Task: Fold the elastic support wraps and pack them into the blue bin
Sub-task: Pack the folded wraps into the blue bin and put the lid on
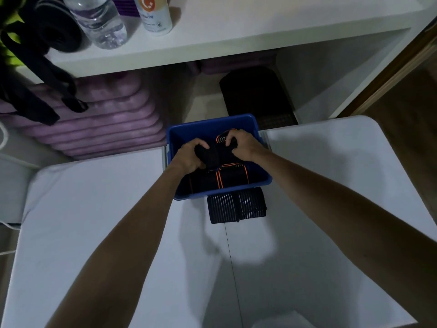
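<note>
Inside the rectangular, smooth-walled blue bin (259, 147) at the bench's (94, 233) twelve o'clock edge, both hands curl around a soft black wrap (211, 155); the left hand (189, 156) grips its nine o'clock end, the right hand (243, 145) its three o'clock end; beneath lies a flat folded wrap with orange trim (220, 179); just outside at six o'clock, a ribbed, white-striped wrap (236, 205) lies folded on the matte white bench.

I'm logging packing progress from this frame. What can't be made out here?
- Head view: how many wraps lie in the blue bin; the left hand, right hand and dim light hide them.
- Fold of the black wrap: fingers cover it.
- Striped wrap: far edge hidden behind the bin.
</note>
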